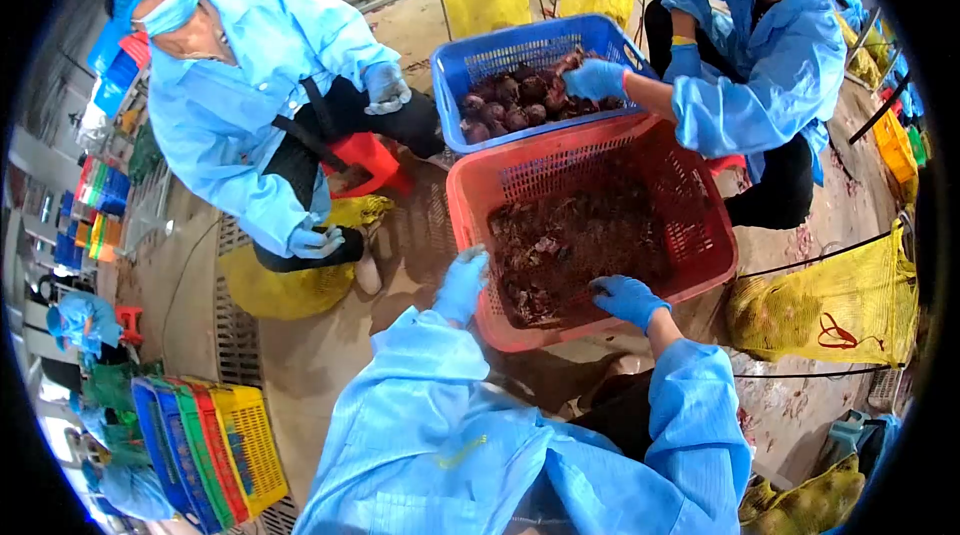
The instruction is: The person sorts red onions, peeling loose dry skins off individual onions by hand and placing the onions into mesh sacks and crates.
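Note:
A large red plastic basket (590, 150) stands in front of me, its bottom covered with dark reddish-brown skins and scraps (575, 245). My left hand (462, 285), in a blue glove, is at the basket's left rim with its fingers bent over the edge. Over the near rim reaches my right hand (628, 301), also blue-gloved, its fingers spread above the scraps and holding nothing I can see. Just behind, a blue basket (455, 85) holds several dark purple round onions (515, 100), and a co-worker's gloved hand (595, 80) is among them.
One co-worker (250, 65) sits at the left beside a red stool (368, 163); another (760, 75) sits at the right. Yellow mesh sacks (830, 310) lie around us. Stacked coloured crates (215, 450) stand at the lower left, near a floor grate (238, 345).

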A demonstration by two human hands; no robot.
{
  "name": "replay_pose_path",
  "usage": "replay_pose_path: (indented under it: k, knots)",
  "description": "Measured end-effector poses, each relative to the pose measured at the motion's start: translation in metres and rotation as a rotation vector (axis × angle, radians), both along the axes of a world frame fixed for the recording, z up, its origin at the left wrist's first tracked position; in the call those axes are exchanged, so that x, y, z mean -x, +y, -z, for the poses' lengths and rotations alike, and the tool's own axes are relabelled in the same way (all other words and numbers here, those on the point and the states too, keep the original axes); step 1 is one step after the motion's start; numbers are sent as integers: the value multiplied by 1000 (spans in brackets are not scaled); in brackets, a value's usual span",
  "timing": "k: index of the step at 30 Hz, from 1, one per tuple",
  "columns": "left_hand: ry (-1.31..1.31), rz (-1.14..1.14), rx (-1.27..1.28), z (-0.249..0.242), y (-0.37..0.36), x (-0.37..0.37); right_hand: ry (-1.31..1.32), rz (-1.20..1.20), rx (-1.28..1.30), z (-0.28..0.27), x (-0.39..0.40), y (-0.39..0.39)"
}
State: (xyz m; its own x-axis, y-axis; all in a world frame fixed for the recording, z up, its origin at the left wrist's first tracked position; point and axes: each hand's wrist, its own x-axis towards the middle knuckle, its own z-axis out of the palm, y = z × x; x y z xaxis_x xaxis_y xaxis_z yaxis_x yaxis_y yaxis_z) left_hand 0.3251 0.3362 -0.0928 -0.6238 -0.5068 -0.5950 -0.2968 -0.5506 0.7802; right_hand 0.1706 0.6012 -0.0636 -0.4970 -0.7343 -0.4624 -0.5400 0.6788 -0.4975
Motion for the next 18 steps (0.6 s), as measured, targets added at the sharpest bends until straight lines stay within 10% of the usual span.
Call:
replay_pose_path:
  k: [8, 13, 14, 18]
  knots:
    - [-141, -133, -382, 116, 47, 45, -19, 152, 48, 133, 62, -24]
    - [-56, -127, -9, 105, 19, 53, -75, 276, -9, 190, 86, -100]
    - [-64, -141, 76, 98, 14, 51, -208, 304, 182, 277, 92, -90]
    - [-101, -227, 288, 84, -5, 46, 195, 336, 176, 282, 75, -124]
